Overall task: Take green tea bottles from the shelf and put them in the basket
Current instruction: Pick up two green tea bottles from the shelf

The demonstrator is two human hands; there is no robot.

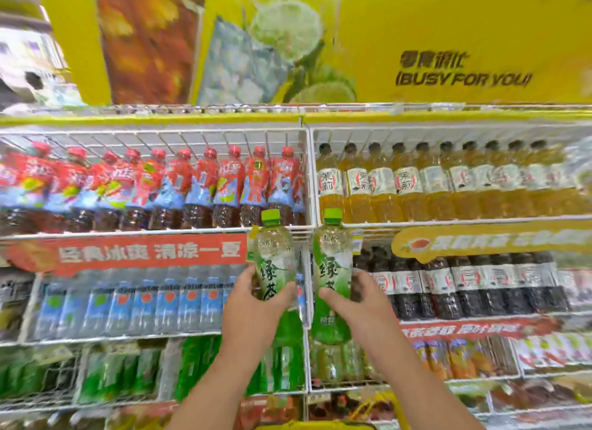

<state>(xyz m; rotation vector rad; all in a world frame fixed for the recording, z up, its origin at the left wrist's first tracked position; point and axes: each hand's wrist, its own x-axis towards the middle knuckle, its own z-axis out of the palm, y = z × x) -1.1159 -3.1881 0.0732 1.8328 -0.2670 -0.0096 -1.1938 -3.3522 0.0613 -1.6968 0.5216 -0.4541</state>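
The left hand and right hand are each gripping an upright green tea bottle before the shelf, while the basket, apparently the yellow rim at the bottom edge, is lying directly below both hands.

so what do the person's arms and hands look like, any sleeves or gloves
Both forearms are bare up to the frame's bottom edge: no sleeves in view. The left hand and right hand wear no gloves, and no rings, watch or bracelet show. The picture is blurred, so finer details cannot be told.

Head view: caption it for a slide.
Left hand and right hand each hold a green tea bottle before stocked shelves.
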